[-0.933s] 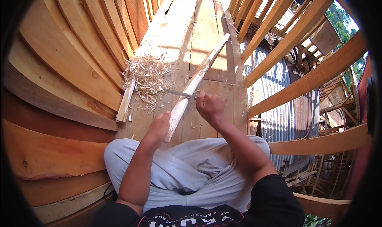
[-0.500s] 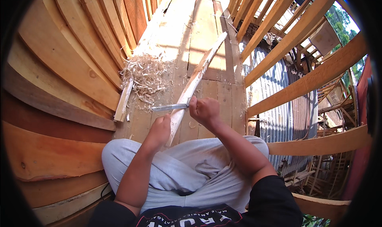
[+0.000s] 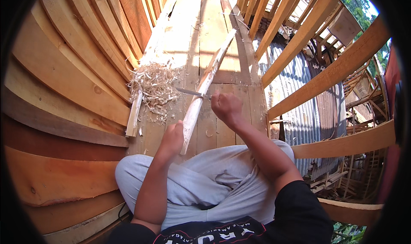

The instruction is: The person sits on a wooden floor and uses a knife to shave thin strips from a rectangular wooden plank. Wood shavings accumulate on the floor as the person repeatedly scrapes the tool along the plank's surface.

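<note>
A long pale wooden stick [image 3: 195, 109], shaved along its length, slants from near my legs up to the far right over the plank floor. My left hand [image 3: 173, 138] is closed around its near end. In my right hand [image 3: 227, 105] is the handle of a knife [image 3: 191, 92], gripped in a fist. The knife's blade lies across the stick, a little above its middle, with the tip pointing left. Darker, rougher surface shows on the stick's far half.
A heap of curled wood shavings [image 3: 155, 83] lies to the left, beside a short wooden offcut [image 3: 135, 114]. Upright boards [image 3: 64, 77] wall the left side. Wooden railing slats [image 3: 325, 92] stand on the right, with corrugated metal roofing [image 3: 295, 111] below. My crossed legs [image 3: 205, 175] are close.
My right hand and the knife have moved away from me along the stick, farther from my left hand. The left hand keeps its hold on the near end.
</note>
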A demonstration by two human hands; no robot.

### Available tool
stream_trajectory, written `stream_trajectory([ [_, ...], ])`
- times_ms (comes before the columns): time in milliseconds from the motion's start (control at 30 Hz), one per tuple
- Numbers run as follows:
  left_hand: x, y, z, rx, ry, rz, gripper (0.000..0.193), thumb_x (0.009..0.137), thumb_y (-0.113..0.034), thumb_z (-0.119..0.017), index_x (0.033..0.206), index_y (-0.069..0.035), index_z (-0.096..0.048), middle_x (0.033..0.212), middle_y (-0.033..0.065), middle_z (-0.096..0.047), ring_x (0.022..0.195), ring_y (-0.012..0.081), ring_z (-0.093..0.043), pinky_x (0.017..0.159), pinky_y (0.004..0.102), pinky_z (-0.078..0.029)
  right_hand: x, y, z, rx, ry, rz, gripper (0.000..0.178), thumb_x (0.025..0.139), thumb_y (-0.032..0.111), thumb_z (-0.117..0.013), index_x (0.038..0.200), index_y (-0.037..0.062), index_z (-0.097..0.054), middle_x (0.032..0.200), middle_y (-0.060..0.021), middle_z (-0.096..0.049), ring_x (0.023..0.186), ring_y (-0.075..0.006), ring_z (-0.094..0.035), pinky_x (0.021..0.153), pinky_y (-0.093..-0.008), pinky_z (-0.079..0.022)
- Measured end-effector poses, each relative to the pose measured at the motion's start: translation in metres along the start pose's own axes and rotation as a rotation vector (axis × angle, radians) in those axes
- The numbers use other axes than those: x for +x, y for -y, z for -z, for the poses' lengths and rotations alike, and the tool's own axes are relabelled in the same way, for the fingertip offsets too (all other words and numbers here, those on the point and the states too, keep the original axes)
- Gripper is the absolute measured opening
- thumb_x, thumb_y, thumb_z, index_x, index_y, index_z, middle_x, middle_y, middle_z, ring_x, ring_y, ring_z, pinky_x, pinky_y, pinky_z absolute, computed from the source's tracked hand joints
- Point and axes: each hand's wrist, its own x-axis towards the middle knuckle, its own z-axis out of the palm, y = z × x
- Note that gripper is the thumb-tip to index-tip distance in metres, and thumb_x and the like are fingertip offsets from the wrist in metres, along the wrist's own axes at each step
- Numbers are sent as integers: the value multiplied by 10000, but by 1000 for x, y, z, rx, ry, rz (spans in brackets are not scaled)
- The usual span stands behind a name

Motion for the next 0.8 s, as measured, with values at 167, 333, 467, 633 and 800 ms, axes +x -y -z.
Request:
stream_trajectory([
  [167,-8,3,-4,22,-45,-29,520,1004,-359,-323,827,80,-540,718,199,-570,701,298,-572,729,432,-439,1,8,7,33,35,84,490,934,281,-392,574,32,-615,529,-193,-559,481,-383,-569,509,-495,-465],
  [333,-8,-13,1,72,-26,3,506,1007,-347,-318,816,69,-533,688,156,-542,674,239,-544,705,412,-442,-2,10,3,59,-11,77,500,937,283,-388,562,22,-592,500,-185,-536,466,-386,-560,498,-492,-460],
  [467,-14,-12,-2,39,0,-38,496,1009,-336,-314,815,67,-528,676,140,-528,665,214,-531,687,405,-443,1,-4,3,66,27,237,500,939,282,-380,538,54,-573,485,-171,-523,450,-365,-551,476,-486,-444],
  [633,-9,-8,2,7,-6,30,490,1008,-327,-310,821,72,-524,675,157,-535,668,229,-551,690,410,-445,4,-1,-3,56,-38,119,502,944,276,-381,530,60,-567,487,-171,-527,421,-359,-530,456,-456,-440],
  [800,-12,-7,-7,75,-49,-95,494,1007,-332,-312,803,65,-524,663,125,-523,647,211,-531,676,402,-442,13,-29,-18,54,-100,128,521,955,272,-363,552,25,-581,520,-204,-551,450,-390,-546,483,-487,-448],
])
